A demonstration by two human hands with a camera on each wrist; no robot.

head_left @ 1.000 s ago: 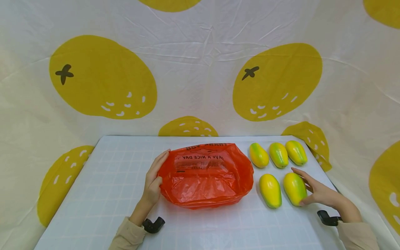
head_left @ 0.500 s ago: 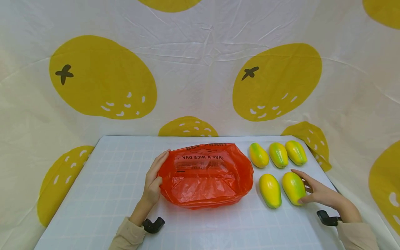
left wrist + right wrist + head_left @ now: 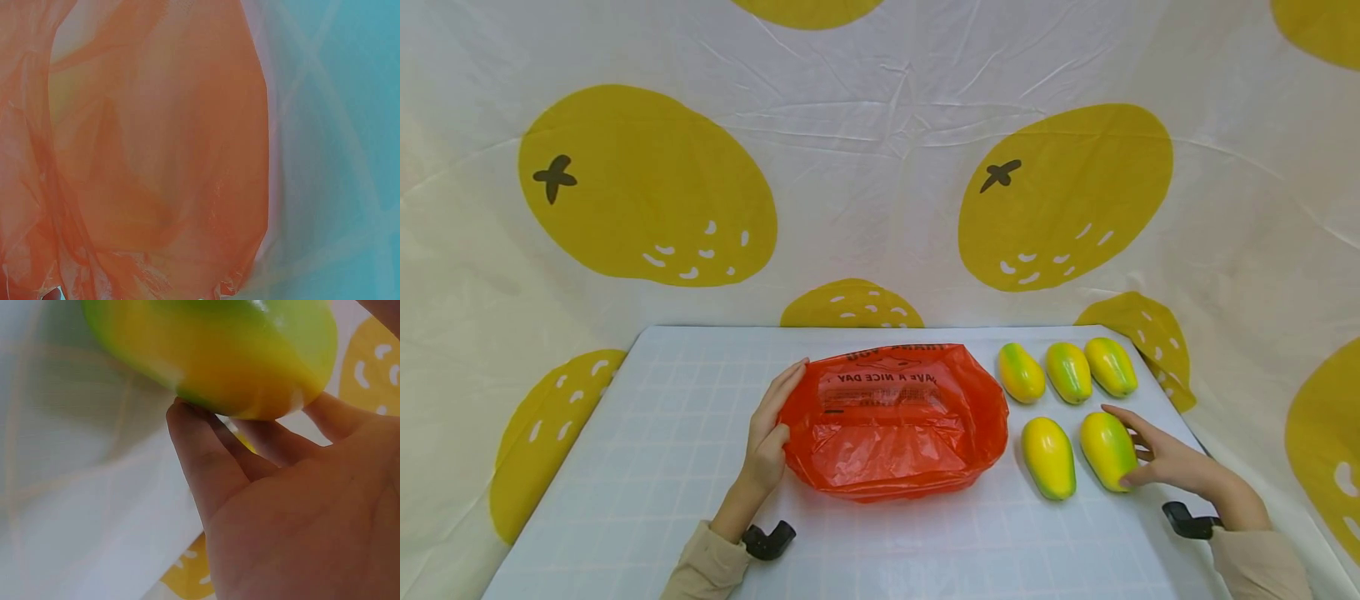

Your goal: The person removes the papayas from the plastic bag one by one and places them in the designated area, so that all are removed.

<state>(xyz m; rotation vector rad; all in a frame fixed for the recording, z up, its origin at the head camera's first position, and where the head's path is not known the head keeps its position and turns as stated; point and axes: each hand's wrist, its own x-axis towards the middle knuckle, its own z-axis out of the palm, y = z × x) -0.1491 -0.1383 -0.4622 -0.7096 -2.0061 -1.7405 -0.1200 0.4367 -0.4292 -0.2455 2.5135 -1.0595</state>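
A red plastic bag [image 3: 887, 446] lies with its mouth spread wide in the middle of the table, printed with dark mirrored lettering. My left hand [image 3: 766, 433] grips its left rim, the thumb inside and the fingers behind. In the left wrist view, the bag's orange-looking film [image 3: 169, 137] fills much of the picture and hides the hand. At the right, my right hand [image 3: 1165, 457] holds a yellow-green papaya [image 3: 1107, 450] between thumb and fingers. The right wrist view has the fingertips against the underside of this papaya [image 3: 219, 356].
Another papaya [image 3: 1048, 458] lies between the bag and the held one. Behind them sit three more: a left papaya [image 3: 1021, 373], a middle papaya [image 3: 1068, 372] and a right papaya [image 3: 1111, 367]. A fruit-printed cloth [image 3: 865, 183] hangs behind the white table [image 3: 647, 433].
The papaya in my right hand has shifted slightly left and then back right, with the hand. My left hand and the bag have stayed put.
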